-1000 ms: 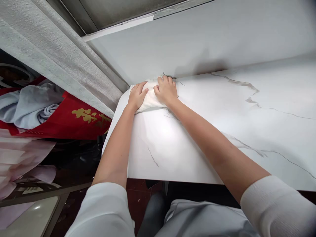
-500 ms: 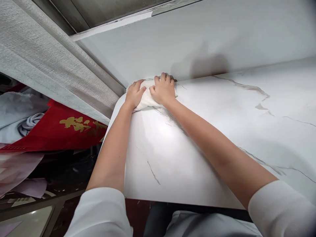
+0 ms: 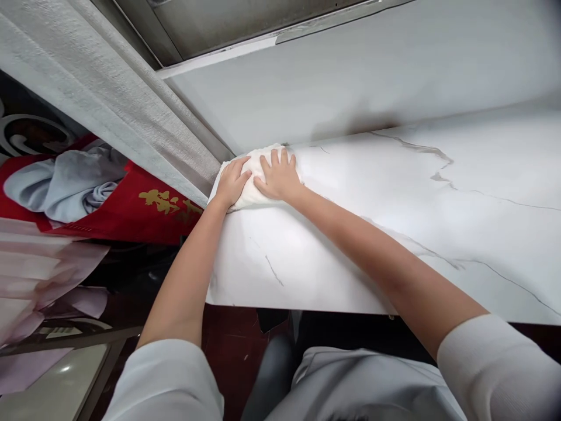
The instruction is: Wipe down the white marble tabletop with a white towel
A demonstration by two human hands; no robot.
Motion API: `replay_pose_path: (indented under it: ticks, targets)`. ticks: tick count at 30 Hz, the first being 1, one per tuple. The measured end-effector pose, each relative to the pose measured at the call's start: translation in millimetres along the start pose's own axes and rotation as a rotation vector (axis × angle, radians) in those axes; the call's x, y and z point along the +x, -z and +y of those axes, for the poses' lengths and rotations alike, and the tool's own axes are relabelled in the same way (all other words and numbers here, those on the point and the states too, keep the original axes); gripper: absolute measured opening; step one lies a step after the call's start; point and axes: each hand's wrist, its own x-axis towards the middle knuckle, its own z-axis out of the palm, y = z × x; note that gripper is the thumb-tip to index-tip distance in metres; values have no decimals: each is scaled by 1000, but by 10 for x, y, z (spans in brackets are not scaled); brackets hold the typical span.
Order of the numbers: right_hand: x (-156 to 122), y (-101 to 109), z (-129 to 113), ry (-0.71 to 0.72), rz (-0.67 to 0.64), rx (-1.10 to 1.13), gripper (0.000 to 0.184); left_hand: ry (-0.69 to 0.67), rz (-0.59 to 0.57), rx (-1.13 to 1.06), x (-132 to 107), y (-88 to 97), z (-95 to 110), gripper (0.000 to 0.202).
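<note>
Left hand (image 3: 232,183) and right hand (image 3: 279,179) lie at either end of the cloth (image 3: 253,192), fingers (image 3: 275,156) splayed, clasping nothing, likely pressing it evenly onto the surface (image 3: 302,263).

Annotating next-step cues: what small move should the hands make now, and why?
Probably slide the white cloth rightward under both hands. The left hand and the right hand rest on top of it, fingers extended, and it lies at the tabletop's left end beside the grey curtain, while the marble-patterned tabletop extends well to the right.
</note>
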Motion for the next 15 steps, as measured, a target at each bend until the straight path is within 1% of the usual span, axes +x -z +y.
replay_pose_path:
  ticks: [6,10,15]
  targets:
    - [-555,-3,-365,46,23,-5,68,26,-41,-73,-633,253,111,54]
    - [-933,9,-556,101,42,20,68,17,-63,-83,-1047,401,227,55]
    - [-1373,32,-779,144,28,49,69,29,-90,-70,-1514,548,352,56]
